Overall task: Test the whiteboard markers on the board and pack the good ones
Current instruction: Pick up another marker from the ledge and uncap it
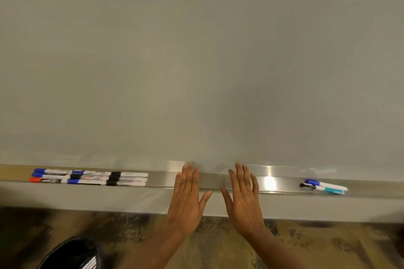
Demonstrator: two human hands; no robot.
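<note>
Marker rows (pixel 89 178) left on the tray (pixel 161 179) (perhaps three markers (pixel 325 186) right).

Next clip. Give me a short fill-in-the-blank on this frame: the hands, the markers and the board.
1. The left hand and the right hand are open and hold ____.
2. The larger group of markers lies on the tray to the person's ____.
3. The cap at the near left corner of that group is ____.
4. The whiteboard shows ____ pen marks.

Missing words: nothing; left; red; no.
</note>
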